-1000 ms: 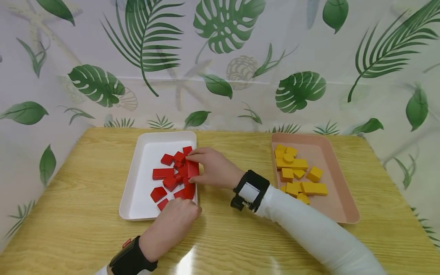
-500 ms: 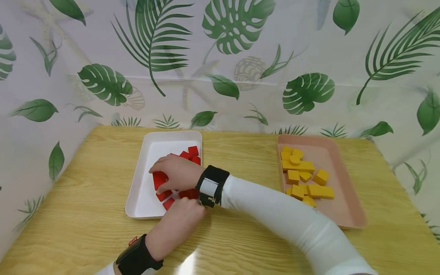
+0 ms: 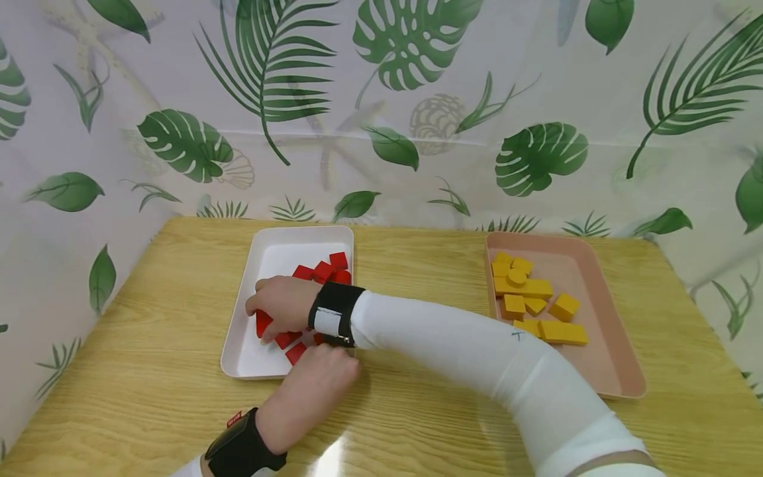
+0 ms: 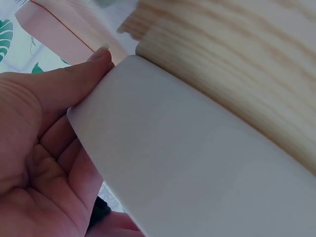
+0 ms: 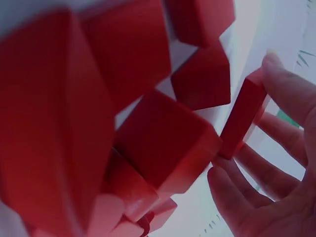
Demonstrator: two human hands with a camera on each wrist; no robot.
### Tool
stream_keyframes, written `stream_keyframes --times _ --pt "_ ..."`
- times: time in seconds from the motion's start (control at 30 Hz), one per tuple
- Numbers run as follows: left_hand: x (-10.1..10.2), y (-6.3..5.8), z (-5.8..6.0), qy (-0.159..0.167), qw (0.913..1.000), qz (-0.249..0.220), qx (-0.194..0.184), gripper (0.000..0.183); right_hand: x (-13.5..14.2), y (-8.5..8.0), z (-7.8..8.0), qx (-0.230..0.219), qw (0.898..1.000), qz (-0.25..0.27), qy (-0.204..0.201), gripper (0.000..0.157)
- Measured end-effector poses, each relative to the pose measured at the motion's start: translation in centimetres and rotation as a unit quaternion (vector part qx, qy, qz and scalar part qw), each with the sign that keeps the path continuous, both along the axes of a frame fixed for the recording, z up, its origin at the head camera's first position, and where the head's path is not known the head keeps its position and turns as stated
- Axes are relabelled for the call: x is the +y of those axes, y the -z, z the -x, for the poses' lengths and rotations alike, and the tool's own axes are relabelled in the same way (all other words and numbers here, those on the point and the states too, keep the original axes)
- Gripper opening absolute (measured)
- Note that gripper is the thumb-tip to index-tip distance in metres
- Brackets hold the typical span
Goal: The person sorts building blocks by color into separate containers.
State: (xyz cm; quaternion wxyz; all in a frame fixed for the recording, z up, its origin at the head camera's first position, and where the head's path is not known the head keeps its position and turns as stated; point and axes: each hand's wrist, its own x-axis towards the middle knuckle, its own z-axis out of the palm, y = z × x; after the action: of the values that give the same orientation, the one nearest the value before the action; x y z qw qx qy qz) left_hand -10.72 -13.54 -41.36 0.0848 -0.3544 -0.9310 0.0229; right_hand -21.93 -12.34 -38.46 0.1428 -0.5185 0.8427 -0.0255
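In the head view a white tray [image 3: 235,361] holds several red blocks. My right hand [image 3: 289,301] is over the tray's left half. Between its thumb and fingers it holds a flat red block [image 5: 244,113], seen edge-on in the right wrist view; from above, part of this block [image 3: 262,322] shows under the hand. At the tray's near right corner, my left hand [image 3: 316,384] grips the rim. The left wrist view has the thumb at the corner of the tray wall [image 4: 177,143] and the other fingers curled behind it.
To the right stands a pink tray [image 3: 610,351] with several yellow blocks, among them a long one [image 3: 563,332]. Both trays rest on a wooden table [image 3: 417,411]. A leaf-patterned cloth [image 3: 453,159] hangs behind. My right forearm crosses between the trays.
My right hand has moved left across the white tray, from a red block at its right edge to its left half. The left hand has stayed at the near corner.
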Motion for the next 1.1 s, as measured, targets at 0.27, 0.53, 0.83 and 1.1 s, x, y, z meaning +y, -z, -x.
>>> stream_keyframes --times 0.27,0.53,0.83,1.1 --pt "0.5 0.0 -0.2 -0.006 0.9999 0.011 0.009 0.021 -0.8 1.5 0.1 0.015 1.000 -0.026 0.003 0.052" --pt "0.6 -0.1 -0.2 -0.004 0.9998 0.008 0.016 0.022 -0.4 1.9 0.6 0.009 1.000 0.013 -0.001 0.051" --pt "0.3 -0.1 0.0 -0.002 1.0000 -0.005 -0.006 0.023 2.1 -0.3 0.3 0.022 0.998 0.059 -0.003 0.045" --pt "0.1 -0.2 0.0 -0.013 0.9991 -0.028 -0.031 0.016 7.9 -3.8 -0.7 0.033 0.994 0.100 0.003 0.038"
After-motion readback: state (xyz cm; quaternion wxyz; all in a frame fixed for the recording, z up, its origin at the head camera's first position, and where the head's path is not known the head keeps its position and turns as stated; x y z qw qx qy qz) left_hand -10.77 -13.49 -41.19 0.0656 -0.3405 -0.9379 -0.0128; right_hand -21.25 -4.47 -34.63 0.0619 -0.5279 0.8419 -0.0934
